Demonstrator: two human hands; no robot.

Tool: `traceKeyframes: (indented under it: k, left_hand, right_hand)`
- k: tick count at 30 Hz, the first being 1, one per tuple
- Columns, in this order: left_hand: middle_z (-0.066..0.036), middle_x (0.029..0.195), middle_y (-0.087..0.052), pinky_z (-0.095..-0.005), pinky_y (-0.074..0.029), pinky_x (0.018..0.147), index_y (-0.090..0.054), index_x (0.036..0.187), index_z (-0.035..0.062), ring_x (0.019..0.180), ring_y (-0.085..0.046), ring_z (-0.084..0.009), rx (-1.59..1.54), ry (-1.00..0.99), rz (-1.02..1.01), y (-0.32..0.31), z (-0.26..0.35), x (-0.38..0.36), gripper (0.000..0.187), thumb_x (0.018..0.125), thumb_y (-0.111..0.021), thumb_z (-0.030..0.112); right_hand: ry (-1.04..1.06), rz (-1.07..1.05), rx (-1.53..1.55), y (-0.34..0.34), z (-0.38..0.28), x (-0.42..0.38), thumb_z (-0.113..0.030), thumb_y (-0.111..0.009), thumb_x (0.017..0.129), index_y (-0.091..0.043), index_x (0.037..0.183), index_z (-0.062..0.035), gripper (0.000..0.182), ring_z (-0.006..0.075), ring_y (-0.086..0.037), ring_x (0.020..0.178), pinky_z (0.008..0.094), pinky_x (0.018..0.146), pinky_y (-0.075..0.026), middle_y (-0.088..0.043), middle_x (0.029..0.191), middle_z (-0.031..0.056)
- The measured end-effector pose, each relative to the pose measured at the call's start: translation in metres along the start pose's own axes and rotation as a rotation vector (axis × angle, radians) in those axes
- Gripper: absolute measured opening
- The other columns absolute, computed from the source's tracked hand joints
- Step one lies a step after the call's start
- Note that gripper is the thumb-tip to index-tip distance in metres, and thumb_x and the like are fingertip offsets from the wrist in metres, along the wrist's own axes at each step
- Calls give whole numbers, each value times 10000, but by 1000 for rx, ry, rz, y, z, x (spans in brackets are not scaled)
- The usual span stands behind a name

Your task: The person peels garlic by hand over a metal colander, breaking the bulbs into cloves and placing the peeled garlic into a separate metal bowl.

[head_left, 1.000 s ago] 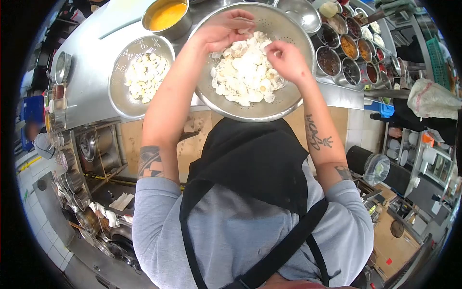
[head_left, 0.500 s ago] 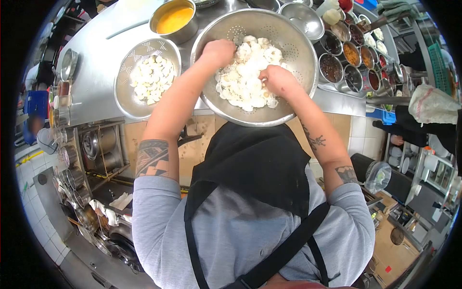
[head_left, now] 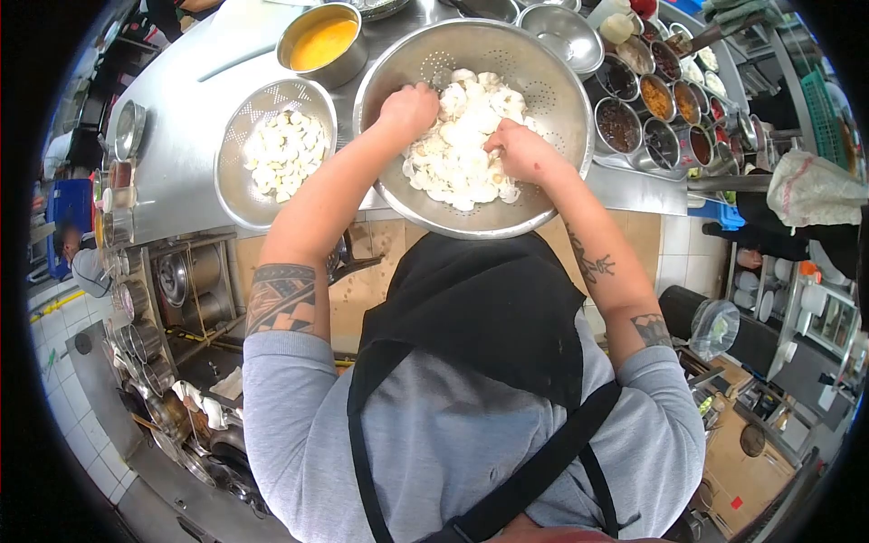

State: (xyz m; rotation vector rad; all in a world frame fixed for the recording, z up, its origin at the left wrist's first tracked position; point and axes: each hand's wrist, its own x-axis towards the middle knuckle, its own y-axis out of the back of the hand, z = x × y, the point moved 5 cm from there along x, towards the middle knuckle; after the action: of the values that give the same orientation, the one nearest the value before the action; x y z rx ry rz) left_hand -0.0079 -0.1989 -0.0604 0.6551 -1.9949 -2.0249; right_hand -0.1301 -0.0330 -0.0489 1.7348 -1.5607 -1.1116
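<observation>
A large perforated metal bowl point(head_left: 566, 154) holds a heap of white pieces that look like garlic point(head_left: 466, 131). At the heap's left side, my left hand point(head_left: 410, 110) is closed, its fingers curled down into the pieces; what they hold is hidden. My right hand point(head_left: 525, 151) reaches in from the right, fingers pinched together at the heap; anything between them is too small to name. Left of the big bowl stands a smaller colander point(head_left: 237, 185) with pale peeled cloves point(head_left: 288, 152) in it.
Behind the colander stands a metal pot point(head_left: 351, 61) of orange-yellow liquid. An empty steel bowl point(head_left: 563, 38) is at the back. Several ingredient containers point(head_left: 619, 125) line the right side. A person point(head_left: 88, 262) is at the far left.
My left hand has shifted slightly left and down at the edge of the heap. My right hand has barely moved. The view has shifted slightly.
</observation>
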Motion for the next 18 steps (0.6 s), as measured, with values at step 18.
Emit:
traceKeyframes:
  k: [18]
  left_hand:
    - [-84, 771, -638, -325, -480, 659, -645, 1045, 38, 681, -576, -145, -1085, 108, -67, 40, 40, -23, 177, 915, -598, 147]
  right_hand:
    - [-51, -131, -320, -19, -26, 28, -191, -652, 831, -712, 900, -18, 195, 320, -695, 901, 407, 782, -570, -674, 1002, 178]
